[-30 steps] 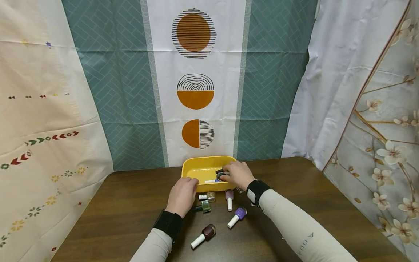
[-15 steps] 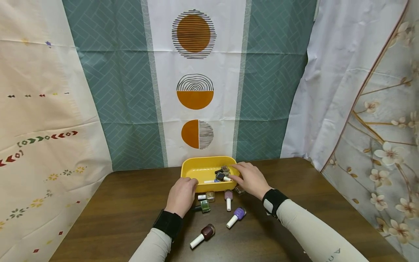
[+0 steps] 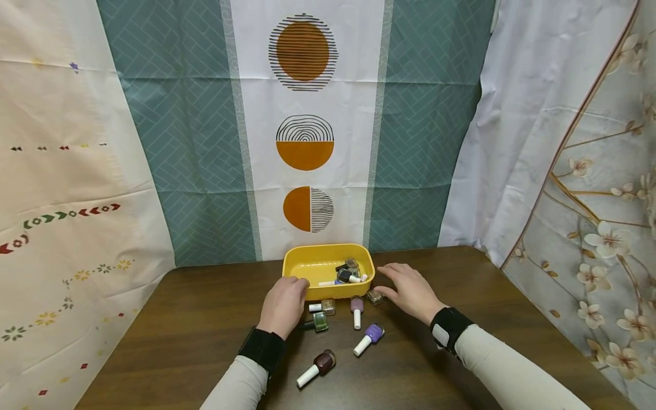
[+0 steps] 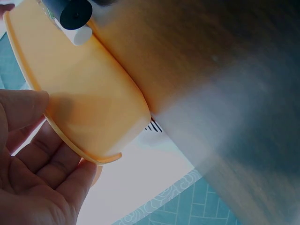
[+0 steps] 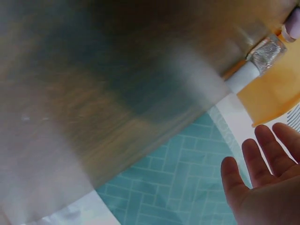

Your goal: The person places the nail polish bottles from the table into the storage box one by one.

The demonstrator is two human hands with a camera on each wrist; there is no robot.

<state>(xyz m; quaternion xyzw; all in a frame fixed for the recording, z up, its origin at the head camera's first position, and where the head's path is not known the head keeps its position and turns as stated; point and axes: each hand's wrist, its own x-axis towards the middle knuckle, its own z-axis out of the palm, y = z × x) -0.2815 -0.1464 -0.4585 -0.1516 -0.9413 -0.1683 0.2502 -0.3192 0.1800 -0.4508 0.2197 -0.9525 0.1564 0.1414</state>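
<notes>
A yellow plastic bin (image 3: 338,292) stands at the back of the table, with several nail polish bottles (image 3: 345,277) in its right half. My left hand (image 3: 283,306) grips the bin's front left rim; in the left wrist view its thumb (image 4: 28,104) lies on the outer wall and the fingers go behind the rim. My right hand (image 3: 410,291) is just right of the bin, holding nothing, its fingers (image 5: 258,161) loosely extended. Nearest to it lies a glittery nail polish bottle (image 3: 375,296) at the bin's front right corner, white-capped in the right wrist view.
In front of the bin lie a mauve bottle (image 3: 357,306), a gold-glitter bottle (image 3: 328,307) and a green bottle (image 3: 320,322). Nearer are a purple bottle (image 3: 374,332) and a dark maroon bottle (image 3: 325,361). Curtains (image 3: 307,216) hang behind the wooden table (image 3: 195,341).
My right hand has let go of a dark, white-capped nail polish bottle inside the bin and moved out to the right. The left hand has kept its grip on the rim.
</notes>
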